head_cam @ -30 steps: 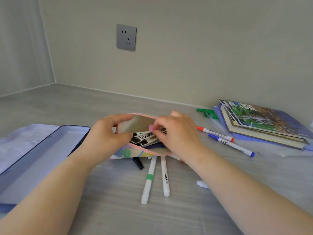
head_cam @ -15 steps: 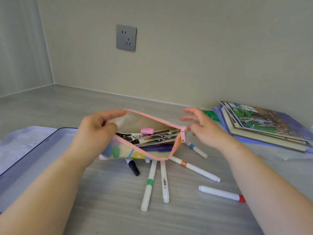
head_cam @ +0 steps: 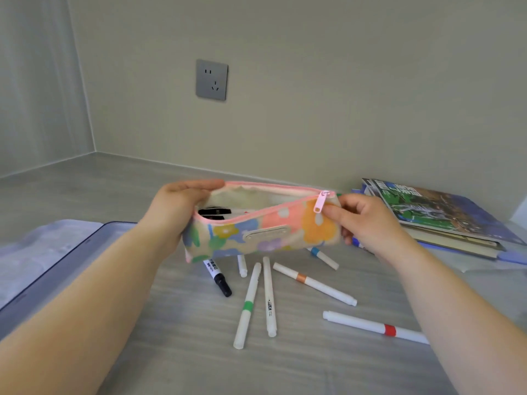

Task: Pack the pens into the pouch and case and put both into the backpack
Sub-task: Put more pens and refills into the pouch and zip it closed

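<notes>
the left hand (head_cam: 176,212) is clamped on the left end of a flowered fabric pouch with a pink zip (head_cam: 265,232), thumb over the top edge, fingers hidden behind. the right hand (head_cam: 362,223) pinches the pouch's right end just below the pink zip pull (head_cam: 320,201). the pouch is held off the grey desk (head_cam: 185,352) at mid frame, its mouth gaping; inside, dark-labelled markers (head_cam: 215,211) show at the left, the rest lost in shadow.

under the pouch loose pens lie on the desk: a black-capped marker (head_cam: 218,277), a short white pen (head_cam: 242,265) and a blue-banded pen (head_cam: 323,256), all three partly hidden by the pouch; then a green-banded pen (head_cam: 247,306), a plain white pen (head_cam: 269,297), an orange-banded pen (head_cam: 313,283), and a red-banded pen (head_cam: 373,327) whose end runs behind the right forearm.

at the left edge a dark-rimmed open case (head_cam: 57,258) is cut off by the frame and the left forearm. a stack of books (head_cam: 445,212) sits at the right, a grey wall socket (head_cam: 211,79) above.
</notes>
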A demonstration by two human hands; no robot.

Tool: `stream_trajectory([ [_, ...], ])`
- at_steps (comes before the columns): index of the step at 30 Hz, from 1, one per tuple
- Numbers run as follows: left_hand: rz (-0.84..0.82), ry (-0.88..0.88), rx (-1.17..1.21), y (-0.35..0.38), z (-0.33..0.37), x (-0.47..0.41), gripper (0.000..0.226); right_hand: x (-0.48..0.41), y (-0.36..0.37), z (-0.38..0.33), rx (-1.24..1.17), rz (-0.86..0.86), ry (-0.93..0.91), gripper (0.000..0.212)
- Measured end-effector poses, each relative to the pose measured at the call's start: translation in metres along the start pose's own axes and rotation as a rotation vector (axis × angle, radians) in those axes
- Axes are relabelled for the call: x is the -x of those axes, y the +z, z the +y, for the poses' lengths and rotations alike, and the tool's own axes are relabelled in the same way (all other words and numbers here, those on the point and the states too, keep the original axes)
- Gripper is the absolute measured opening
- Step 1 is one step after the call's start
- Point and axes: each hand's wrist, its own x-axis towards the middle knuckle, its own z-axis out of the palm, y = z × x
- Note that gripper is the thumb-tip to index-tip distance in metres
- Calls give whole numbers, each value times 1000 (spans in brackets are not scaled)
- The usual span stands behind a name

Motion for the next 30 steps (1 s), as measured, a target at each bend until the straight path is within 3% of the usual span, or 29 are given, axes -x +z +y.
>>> stream_trajectory([
  [5,-84,-59,-285,27,10,-11,29,24,0,19,53,141,112,32],
  [9,-28,193,-445,61,21,-2,23,27,0,27,11,210,86,33],
  [13,-184,374,-959,120,14,12,26,29,7,33,76,195,5,16],
  [16,-121,505,-1212,147,-5,12,30,31,4,38,110,181,-29,21],
  [20,-12,577,-1218,157,-27,12,30,30,-4,43,102,91,8,35],
  [26,-6,676,-1190,155,-38,13,24,30,-10,41,62,45,34,32],
  [30,0,687,-1065,156,-35,12,20,31,-9,40,187,54,21,28],
])
